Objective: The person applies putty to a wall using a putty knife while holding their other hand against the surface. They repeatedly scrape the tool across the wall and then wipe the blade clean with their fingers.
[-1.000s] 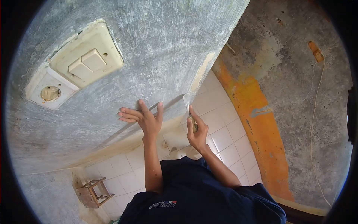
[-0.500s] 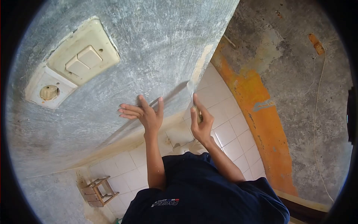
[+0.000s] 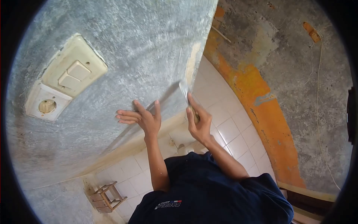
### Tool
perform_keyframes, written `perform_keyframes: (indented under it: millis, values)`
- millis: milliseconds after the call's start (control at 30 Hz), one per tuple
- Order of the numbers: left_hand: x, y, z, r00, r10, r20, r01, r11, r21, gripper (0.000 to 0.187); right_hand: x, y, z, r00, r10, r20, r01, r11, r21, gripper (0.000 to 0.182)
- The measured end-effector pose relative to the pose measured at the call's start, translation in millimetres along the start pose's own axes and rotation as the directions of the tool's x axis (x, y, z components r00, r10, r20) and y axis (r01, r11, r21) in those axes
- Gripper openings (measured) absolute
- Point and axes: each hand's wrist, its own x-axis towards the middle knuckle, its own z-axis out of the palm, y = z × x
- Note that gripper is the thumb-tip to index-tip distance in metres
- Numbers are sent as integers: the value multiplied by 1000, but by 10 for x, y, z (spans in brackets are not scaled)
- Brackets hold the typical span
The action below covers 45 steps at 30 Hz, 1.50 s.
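Observation:
My right hand (image 3: 202, 125) is closed around the handle of a putty knife (image 3: 184, 89), with the index finger stretched along it toward the blade. The metal blade lies at the grey wall (image 3: 141, 59), just left of its outer corner and below a pale bare strip (image 3: 192, 59) there. To the left, my left hand (image 3: 150, 121) is open, fingers spread, close to the wall surface and holding nothing. The knife's shadow runs down the wall behind my left hand.
A double light switch (image 3: 74, 71) and a power socket (image 3: 47, 106) sit on the wall at left. Below stands a small wooden stool (image 3: 108, 198) on white floor tiles (image 3: 233, 134). Beyond the corner are an orange-painted band (image 3: 278, 127) and a hanging thin cable (image 3: 318, 86).
The putty knife has shifted slightly left, from the corner edge onto the wall face, and its blade is tilted more. My left hand stays spread. The whole view has turned a little.

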Motion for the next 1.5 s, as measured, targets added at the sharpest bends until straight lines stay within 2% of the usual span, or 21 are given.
perform_keyframes:
  millis: [67, 167, 267, 333, 367, 467, 700, 800, 867, 900, 967, 1100, 1167, 1300, 1500]
  values:
    - [-33, -15, -39, 1000, 19, -11, -19, 1000, 3, 105, -32, -36, -5, 999, 38, 0, -38, 999, 24, 46]
    - [-19, -29, -31, 1000, 14, -3, -14, 1000, 12, 106, -155, 171, 79, 998, -48, -43, 49, 999, 10, 46]
    - [-3, -16, -9, 1000, 4, 6, -4, 1000, 23, 106, -110, 160, 66, 999, 42, 27, -43, 998, 35, 42]
    - [15, 7, -28, 1000, 7, -28, -6, 1000, 12, 106, 63, -27, 8, 992, -66, -112, 76, 993, 87, 44]
    - [8, -1, -40, 1000, 12, -27, -12, 1000, 13, 106, 35, -74, -34, 998, 29, -59, -24, 996, 85, 43]
    - [-16, -26, -36, 1000, 7, -4, -7, 1000, 10, 106, -145, 250, 77, 995, -74, -69, 78, 996, 44, 42]
    - [-40, -12, -59, 1000, 4, 12, -4, 1000, 22, 106, -93, 105, 17, 997, -11, -80, 17, 997, 77, 43]
    - [5, -36, -31, 1000, 11, 2, -11, 1000, 19, 106, -162, 274, 65, 994, -73, -83, 77, 996, 53, 43]
    - [-18, -64, -5, 1000, 8, 14, -8, 1000, 25, 106, -213, 282, 52, 996, 80, 42, -82, 996, 39, 39]
    - [-6, -58, -4, 1000, 5, 12, -6, 1000, 27, 106, -152, 240, 52, 996, 81, 40, -83, 996, 38, 39]
    - [-56, -36, -40, 1000, -3, 28, 3, 1000, 30, 106, -67, 102, 19, 1000, -2, -29, 5, 995, 102, 42]
    - [4, -41, -24, 1000, -1, 7, 0, 1000, 31, 106, -191, 321, 89, 1000, 2, -10, -1, 998, 69, 41]
    - [-12, -56, -11, 1000, 7, 10, -8, 999, 39, 106, -216, 413, 158, 992, -78, -102, 84, 995, 58, 41]
    - [-51, -23, -55, 1000, -12, 27, 12, 1000, 21, 107, -110, 124, 60, 997, 44, -68, -37, 994, 102, 40]
    - [-12, -32, -52, 1000, -1, 18, 1, 1000, 21, 108, -143, 355, 140, 990, -89, -105, 97, 993, 66, 40]
